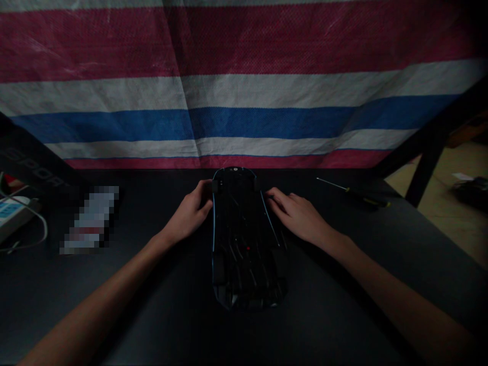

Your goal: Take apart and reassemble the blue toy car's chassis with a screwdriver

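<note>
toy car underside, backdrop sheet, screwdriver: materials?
Toy car: looks like black moulded plastic, matt, with ribbed underside and blue trim. Backdrop sheet: woven plastic tarpaulin, judging by grid texture and creases. Screwdriver: thin shiny shaft, likely metal; dark handle, probably plastic.

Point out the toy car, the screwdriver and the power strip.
toy car (246, 239): head view, middle of its dark underside.
screwdriver (362, 199): head view, on the dark handle.
power strip (11, 214): head view, its white top, at the left edge.

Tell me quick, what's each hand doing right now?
Left hand: fingers curled on the left edge of the toy car, a loose grip.
Right hand: open, fingers resting flat on the car's right edge.
</note>
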The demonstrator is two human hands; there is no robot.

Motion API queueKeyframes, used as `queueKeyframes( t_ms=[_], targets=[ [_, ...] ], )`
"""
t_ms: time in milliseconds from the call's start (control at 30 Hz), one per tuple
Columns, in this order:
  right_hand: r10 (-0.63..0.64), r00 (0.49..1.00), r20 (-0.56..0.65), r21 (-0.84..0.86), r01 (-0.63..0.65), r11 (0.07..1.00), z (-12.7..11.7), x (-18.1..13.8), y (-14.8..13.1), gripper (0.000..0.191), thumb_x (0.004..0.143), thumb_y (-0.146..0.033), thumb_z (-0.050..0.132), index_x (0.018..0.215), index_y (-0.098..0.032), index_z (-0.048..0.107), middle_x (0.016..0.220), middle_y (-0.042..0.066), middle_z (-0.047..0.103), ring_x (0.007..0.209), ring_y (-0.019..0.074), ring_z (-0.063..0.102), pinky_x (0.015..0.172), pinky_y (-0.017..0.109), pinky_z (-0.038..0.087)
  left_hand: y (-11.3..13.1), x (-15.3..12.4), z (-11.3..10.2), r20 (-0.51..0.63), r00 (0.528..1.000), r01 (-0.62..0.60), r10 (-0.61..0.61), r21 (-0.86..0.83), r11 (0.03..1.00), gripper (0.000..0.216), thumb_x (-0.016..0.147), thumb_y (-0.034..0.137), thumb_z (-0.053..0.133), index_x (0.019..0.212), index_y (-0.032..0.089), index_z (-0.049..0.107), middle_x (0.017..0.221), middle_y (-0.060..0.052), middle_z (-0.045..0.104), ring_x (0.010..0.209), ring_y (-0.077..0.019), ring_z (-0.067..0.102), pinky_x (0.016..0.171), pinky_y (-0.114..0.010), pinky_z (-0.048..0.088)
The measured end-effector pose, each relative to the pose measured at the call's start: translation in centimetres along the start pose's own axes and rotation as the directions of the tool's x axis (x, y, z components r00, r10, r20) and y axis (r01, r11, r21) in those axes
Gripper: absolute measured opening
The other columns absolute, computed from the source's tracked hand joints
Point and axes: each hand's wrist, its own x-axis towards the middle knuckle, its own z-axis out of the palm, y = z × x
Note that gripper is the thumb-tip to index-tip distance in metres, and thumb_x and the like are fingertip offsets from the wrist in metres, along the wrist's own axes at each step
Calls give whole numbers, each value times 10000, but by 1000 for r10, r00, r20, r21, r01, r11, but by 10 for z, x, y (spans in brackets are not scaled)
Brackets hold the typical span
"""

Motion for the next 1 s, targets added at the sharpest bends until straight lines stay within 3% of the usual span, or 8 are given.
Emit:
queueKeyframes(
  t_ms=[1000],
  targets=[
    [-14,1000,10,-6,14,1000,1,0,3,331,1088,-372,333,1271,-238,575,917,55,745,790,225,687,716,343,471,2,-1,-1,5,1000,-5,5,-7,1000,398,1008,246,491,1401,177,486,1389,-136,664,1239,-278,668,1091,-471,515]
  ],
)
